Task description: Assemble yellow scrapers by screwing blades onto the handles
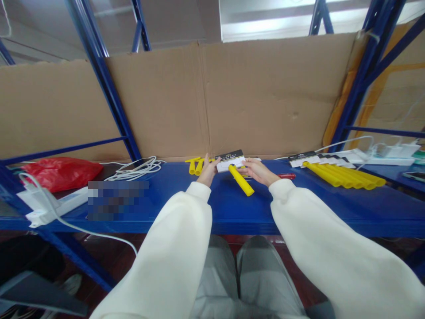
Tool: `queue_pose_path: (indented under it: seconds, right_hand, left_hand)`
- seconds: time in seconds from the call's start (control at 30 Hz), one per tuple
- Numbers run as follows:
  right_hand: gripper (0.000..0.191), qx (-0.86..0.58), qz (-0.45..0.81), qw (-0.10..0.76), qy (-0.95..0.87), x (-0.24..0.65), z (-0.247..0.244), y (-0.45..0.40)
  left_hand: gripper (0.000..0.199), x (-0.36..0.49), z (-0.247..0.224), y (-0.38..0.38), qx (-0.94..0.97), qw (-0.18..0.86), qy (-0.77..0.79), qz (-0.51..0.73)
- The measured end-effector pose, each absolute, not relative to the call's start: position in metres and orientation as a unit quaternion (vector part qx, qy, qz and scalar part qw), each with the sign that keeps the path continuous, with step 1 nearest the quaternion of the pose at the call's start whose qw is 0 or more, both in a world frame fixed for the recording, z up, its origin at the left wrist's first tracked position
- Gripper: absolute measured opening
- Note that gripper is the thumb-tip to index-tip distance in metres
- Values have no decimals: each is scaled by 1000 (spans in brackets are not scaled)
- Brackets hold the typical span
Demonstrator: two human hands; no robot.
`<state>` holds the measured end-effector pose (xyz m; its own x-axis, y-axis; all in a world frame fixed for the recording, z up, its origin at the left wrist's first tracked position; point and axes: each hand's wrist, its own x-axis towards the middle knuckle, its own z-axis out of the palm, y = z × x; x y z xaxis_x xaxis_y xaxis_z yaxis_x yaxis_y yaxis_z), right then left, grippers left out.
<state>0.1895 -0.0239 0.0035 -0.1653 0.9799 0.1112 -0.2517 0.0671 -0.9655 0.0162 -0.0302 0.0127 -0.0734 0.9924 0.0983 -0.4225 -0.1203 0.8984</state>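
Note:
A black-and-white packaging card (229, 160) is held between my two hands above the blue tabletop. A yellow tube-like handle (241, 180) sticks out of the card, slanting down toward me and to the right. My left hand (208, 171) grips the card's left edge, thumb up. On the right edge, my right hand (258, 171) closes its fingers around the card, close to the handle's upper end. Behind my left hand lie several loose yellow T-shaped pieces (192, 166), partly hidden by it.
Several carded yellow handles (341, 175) overlap in a row at the right. A red slim object (287, 176) lies beside my right hand. Left are a red plastic bag (61, 173), coiled white cable (139, 168) and a power strip (66, 201). Cardboard (265, 97) stands behind, between blue posts.

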Motion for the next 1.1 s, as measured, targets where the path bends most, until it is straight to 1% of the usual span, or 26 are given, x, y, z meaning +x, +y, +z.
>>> queue_pose_path:
  seconds: [0.07, 0.13, 0.3, 0.37, 0.53, 0.63, 0.73, 0.83, 1.0, 1.1]
  right_hand:
    - [18, -369, 576, 532, -499, 189, 4, -25]
    - [18, -366, 575, 529, -505, 189, 4, -25]
    - [15, -361, 572, 535, -507, 191, 2, -23]
    - [15, -365, 569, 540, -501, 192, 2, -22]
    - [14, -393, 547, 552, -491, 194, 1, -18]
    - [16, -406, 528, 569, -483, 196, -1, -15]
    - [17, -411, 510, 580, -485, 196, -2, -14]
    - [19, -422, 490, 586, -488, 196, -2, -14]
    - [27, -417, 488, 565, -518, 196, -5, -14]
    - [28, -420, 493, 549, -529, 196, -6, -13]
  left_hand:
    - [77, 15, 12, -28, 395, 548, 366, 640]
    - [69, 13, 10, -25, 403, 538, 381, 635]
    - [27, 10, 5, -16, 486, 510, 389, 594]
    - [21, 9, 3, -14, 510, 497, 388, 585]
    - [17, 9, 2, -14, 537, 486, 393, 566]
    - [14, 8, 2, -16, 549, 462, 426, 551]
    - [18, 8, 3, -17, 551, 446, 455, 539]
    - [20, 7, 3, -17, 551, 453, 454, 534]
    - [21, 6, 0, -13, 560, 446, 459, 527]
    - [22, 5, -3, -8, 567, 440, 459, 523]
